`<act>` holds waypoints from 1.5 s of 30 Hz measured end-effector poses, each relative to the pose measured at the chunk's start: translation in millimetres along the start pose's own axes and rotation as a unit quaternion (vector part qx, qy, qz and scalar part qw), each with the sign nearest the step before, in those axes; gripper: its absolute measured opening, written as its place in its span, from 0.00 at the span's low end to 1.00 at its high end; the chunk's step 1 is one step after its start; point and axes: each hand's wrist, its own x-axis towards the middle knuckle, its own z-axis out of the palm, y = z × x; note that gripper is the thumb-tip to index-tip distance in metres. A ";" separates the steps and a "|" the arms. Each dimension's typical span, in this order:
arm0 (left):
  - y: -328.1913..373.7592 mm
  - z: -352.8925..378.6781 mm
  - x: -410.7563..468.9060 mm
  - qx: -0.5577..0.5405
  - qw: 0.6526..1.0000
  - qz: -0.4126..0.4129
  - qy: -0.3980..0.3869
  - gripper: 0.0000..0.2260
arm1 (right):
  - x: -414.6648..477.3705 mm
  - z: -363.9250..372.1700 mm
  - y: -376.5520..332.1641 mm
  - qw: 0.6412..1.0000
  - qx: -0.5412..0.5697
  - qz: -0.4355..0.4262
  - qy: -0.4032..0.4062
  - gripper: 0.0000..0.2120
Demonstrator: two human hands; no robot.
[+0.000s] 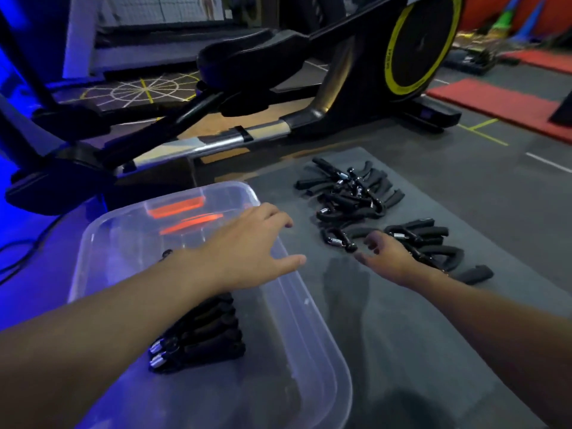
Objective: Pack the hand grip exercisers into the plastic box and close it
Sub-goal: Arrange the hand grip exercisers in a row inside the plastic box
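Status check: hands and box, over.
Left hand open above box. Right hand open beside loose exercisers on mat. Packed exercisers few, no lid on. Nothing blocking.

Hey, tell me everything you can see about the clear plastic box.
The plastic box is clear and rectangular, with rounded corners and a stepped rim. It stands open, no lid on it, at the left side of the dark mat. A row of black hand grip exercisers lies inside, toward its near end. Two orange strips show at its far end. The left hand reaches over it; contact is unclear.
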 end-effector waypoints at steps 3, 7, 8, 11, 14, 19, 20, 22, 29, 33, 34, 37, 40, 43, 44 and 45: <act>-0.9 8.3 4.5 0.013 1.000 -0.008 -0.023 0.32 | 11.0 11.8 11.4 0.999 0.047 0.020 -0.008 0.27; -3.0 11.3 6.7 0.030 0.999 -0.008 -0.020 0.37 | 34.1 27.6 18.0 0.998 0.051 -0.003 -0.023 0.33; -3.3 11.2 7.3 0.035 0.999 -0.007 -0.019 0.37 | 40.2 30.2 19.6 0.999 0.040 -0.008 -0.018 0.32; -3.4 11.9 8.6 0.050 0.999 0.001 -0.021 0.36 | 58.6 36.6 26.2 0.999 -0.001 -0.032 -0.004 0.30; -4.3 12.9 8.3 0.046 0.999 -0.005 -0.024 0.37 | 66.9 42.6 30.3 0.997 -0.069 -0.035 -0.027 0.39; -5.6 13.4 9.5 0.041 0.999 -0.002 -0.023 0.36 | 76.0 46.6 31.6 0.988 -0.143 -0.051 -0.024 0.43; -6.2 13.8 9.7 0.041 0.999 0.000 -0.024 0.35 | 76.7 46.3 31.8 0.987 -0.146 -0.057 -0.020 0.42; -6.7 13.6 9.7 0.043 0.999 0.002 -0.027 0.35 | 76.7 47.9 33.3 0.984 -0.162 -0.068 -0.028 0.40; -7.7 14.7 9.8 0.046 0.999 0.006 -0.027 0.34 | 61.3 47.5 26.5 0.972 -0.214 -0.053 -0.086 0.37; -7.4 15.2 9.4 0.041 0.999 0.011 -0.020 0.34 | 49.9 47.3 24.4 0.979 -0.180 -0.026 -0.093 0.37; -6.9 15.0 9.1 0.039 0.999 0.014 -0.019 0.33 | 47.9 48.2 24.5 0.982 -0.166 -0.024 -0.089 0.37; -7.0 14.0 7.0 0.030 0.999 0.022 -0.020 0.32 | 42.9 52.4 23.1 0.990 -0.111 -0.021 -0.088 0.37; -8.0 11.5 4.9 0.020 0.999 0.030 -0.021 0.31 | 37.9 53.6 19.5 0.997 -0.031 -0.011 -0.069 0.36; -8.2 7.1 3.3 0.014 0.999 0.036 -0.023 0.24 | 32.0 44.9 9.8 0.998 0.049 -0.030 -0.030 0.31; -8.9 5.8 2.8 0.008 0.999 0.038 -0.019 0.20 | 29.2 39.0 3.4 0.996 0.075 -0.046 -0.020 0.27; -9.8 4.2 2.4 0.001 0.999 0.042 -0.010 0.18 | 26.2 31.8 -4.7 0.994 0.095 -0.056 -0.013 0.24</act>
